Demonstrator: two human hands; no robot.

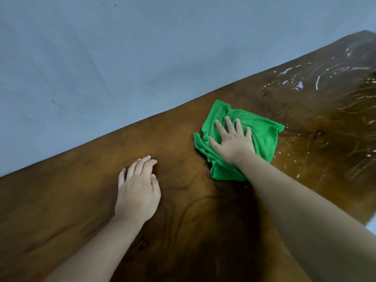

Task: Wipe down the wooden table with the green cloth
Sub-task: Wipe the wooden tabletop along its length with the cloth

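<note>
A crumpled green cloth (262, 135) lies on the dark wooden table (61, 200), near its far edge. My right hand (233, 142) presses flat on top of the cloth, fingers spread and pointing away from me. My left hand (138, 192) rests palm down on the bare wood to the left of the cloth, fingers close together, holding nothing. To the right of the cloth the wood is wet, with white streaks and droplets (317, 82).
Beyond the table's far edge is a plain grey-blue floor (101, 68). The table runs diagonally from lower left to upper right. A pale patch shows past the table's near edge at the right (371, 227).
</note>
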